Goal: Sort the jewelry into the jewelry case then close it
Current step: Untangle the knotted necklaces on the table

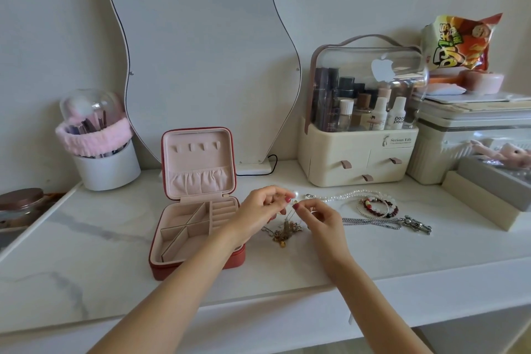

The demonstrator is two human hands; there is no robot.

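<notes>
The red jewelry case (175, 238) stands open on the white counter, its pink lid upright and its compartments bare. Just right of it, my left hand (263, 211) and my right hand (320, 220) both pinch a thin gold chain, raised above a tangled heap of gold chains (284, 231). A large pearl (293, 195) shows at my left fingertips. Further right lie a pearl necklace (350, 195), red and white bead bracelets (377, 207) and a silver chain with a charm (388, 223).
A wavy mirror (201, 60) leans on the wall behind the case. A brush holder (106, 161) stands at the left, a cream cosmetics organiser (359, 146) at the right back, storage boxes (474, 146) far right.
</notes>
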